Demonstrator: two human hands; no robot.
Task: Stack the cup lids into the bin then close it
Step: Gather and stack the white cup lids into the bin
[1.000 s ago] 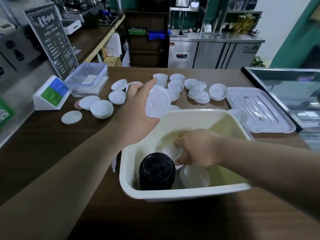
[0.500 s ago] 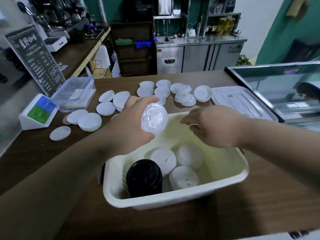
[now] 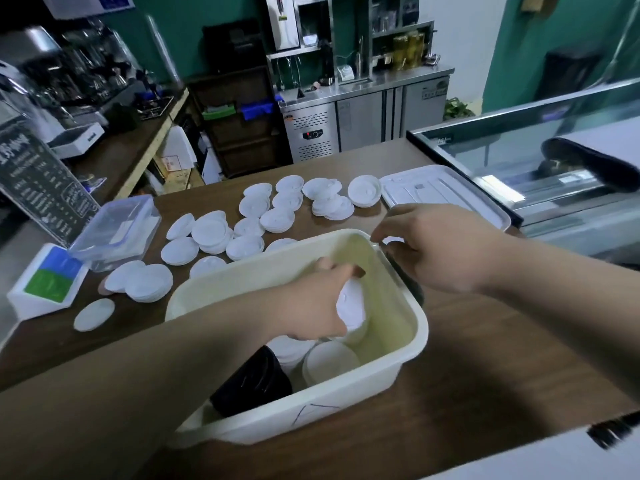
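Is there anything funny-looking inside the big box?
Yes. One black lid sits in the near left corner of the bin, tipped at an angle. It stands out because the white lids beside it are all pale.

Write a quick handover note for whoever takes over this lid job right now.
Left hand: inside the cream bin, gripping a white lid.
Right hand: holds nothing, over the bin's far right corner.
Done: several white lids and a black lid are in the bin.
Left: many loose lids lie on the counter. The bin cover lies beyond the bin, not yet on.
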